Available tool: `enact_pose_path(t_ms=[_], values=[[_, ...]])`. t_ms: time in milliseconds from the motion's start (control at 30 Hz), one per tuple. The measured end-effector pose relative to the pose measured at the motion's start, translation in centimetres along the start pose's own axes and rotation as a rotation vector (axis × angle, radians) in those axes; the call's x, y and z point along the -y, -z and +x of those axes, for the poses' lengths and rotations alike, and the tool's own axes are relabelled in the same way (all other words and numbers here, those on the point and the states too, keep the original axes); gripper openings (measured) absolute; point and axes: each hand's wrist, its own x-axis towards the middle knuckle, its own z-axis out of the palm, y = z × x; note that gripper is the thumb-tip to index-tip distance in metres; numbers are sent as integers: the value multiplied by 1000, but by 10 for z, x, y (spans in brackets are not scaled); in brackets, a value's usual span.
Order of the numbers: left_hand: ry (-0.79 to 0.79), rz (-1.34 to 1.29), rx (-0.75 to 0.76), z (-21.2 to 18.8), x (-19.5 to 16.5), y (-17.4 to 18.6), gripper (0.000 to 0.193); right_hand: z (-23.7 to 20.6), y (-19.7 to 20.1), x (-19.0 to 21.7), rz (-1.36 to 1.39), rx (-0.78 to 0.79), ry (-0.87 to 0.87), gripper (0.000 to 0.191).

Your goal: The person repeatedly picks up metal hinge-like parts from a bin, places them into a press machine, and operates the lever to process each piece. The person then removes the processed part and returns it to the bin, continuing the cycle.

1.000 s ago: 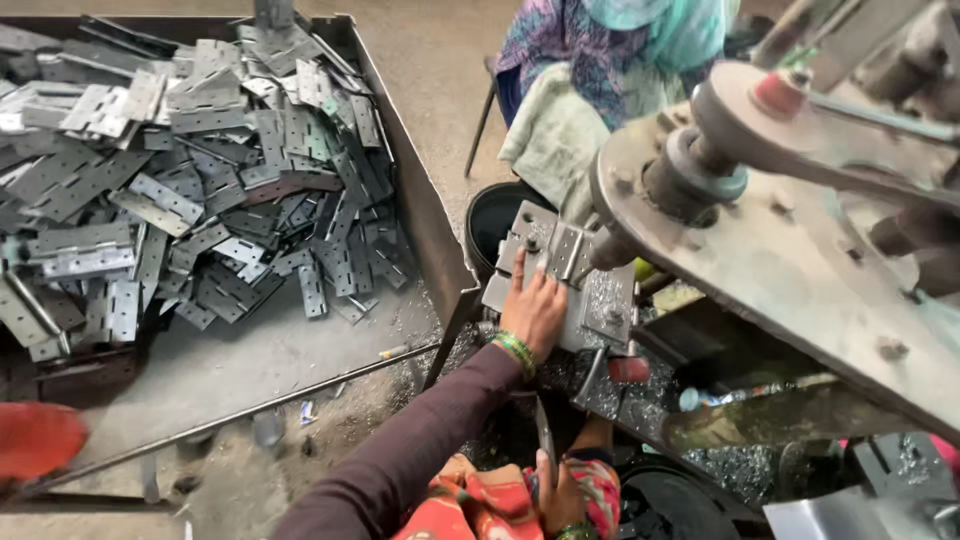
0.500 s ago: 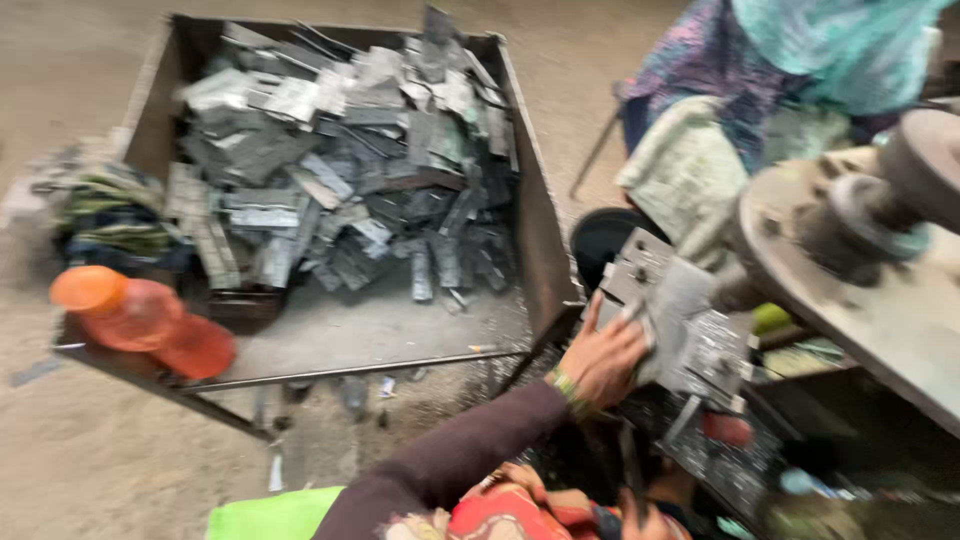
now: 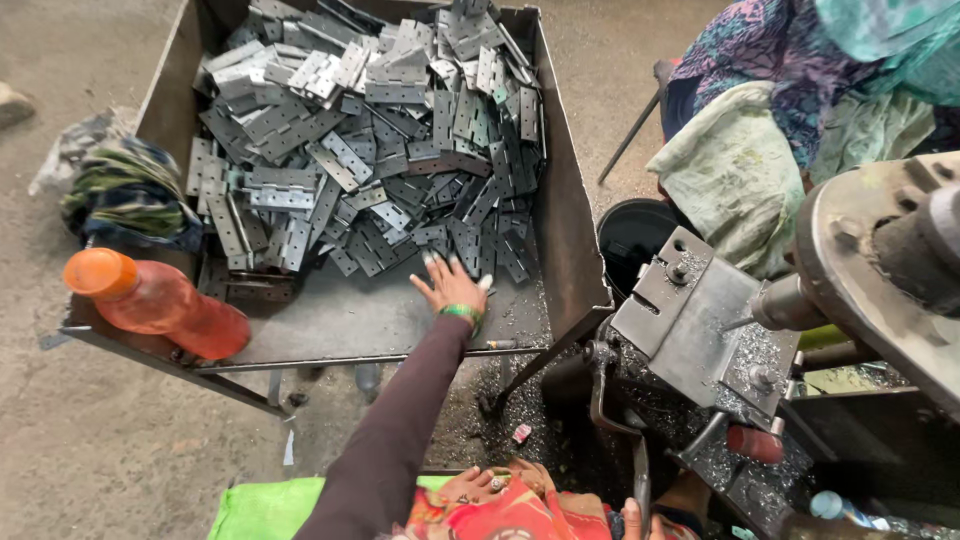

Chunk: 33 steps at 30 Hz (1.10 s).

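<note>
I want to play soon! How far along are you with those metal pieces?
Shavings around the machine's plate suggest some drilling is done. Right now the left hand, open, reaches to the hinges in the metal tray, holding none. A big heap remains, so plenty looks left.

Metalworking shop, small-scale. Evidence: steel bin (image 3: 565, 200) heaped with stamped metal hinges (image 3: 370, 150) just beyond the outstretched left hand (image 3: 450, 288); to its right a press-type machine (image 3: 700, 320) with a steel jig plate, swarf scattered over it; bare, gritty concrete floor (image 3: 80, 440).
</note>
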Motion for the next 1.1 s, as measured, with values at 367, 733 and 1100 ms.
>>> enact_pose_path(t_ms=[367, 733, 1100], values=[[133, -192, -127, 22, 14, -29, 55, 0, 3, -14, 60, -3, 24, 45], [-70, -626, -397, -42, 96, -19, 33, -18, 23, -19, -195, 102, -153, 50], [-672, -1336, 29, -141, -56, 157, 18, -20, 37, 14, -45, 148, -211, 58]])
